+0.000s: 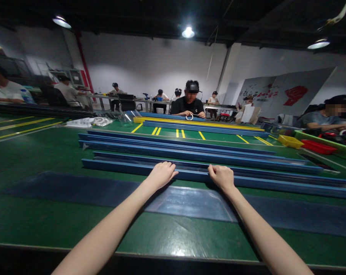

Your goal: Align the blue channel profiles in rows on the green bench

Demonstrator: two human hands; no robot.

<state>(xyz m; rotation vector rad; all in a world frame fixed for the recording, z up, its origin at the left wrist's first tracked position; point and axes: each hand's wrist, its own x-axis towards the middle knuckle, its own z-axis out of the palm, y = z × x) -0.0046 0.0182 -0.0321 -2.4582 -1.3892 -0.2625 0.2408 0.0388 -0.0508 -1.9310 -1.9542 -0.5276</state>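
A long blue channel strip (192, 176) lies crosswise on the green table (173, 236). My left hand (161, 174) is closed over its near wall, fingers curled into the channel. To the right, my right hand (222, 176) grips the same wall in a similar way, with a short stretch of strip between the two. Under my wrists a flat, shiny translucent sheet (187, 202) rests on the table, nearer to me than the strip. Just beyond, more blue channel strips (161, 149) lie side by side.
Across the table a person in black (190, 101) holds a white ring. Before them lie a yellow strip (201, 125) and a blue strip. At right are a yellow tray (290, 141), a red tray (318, 146) and another person. Clear plastic wrapping (128, 118) lies at far left.
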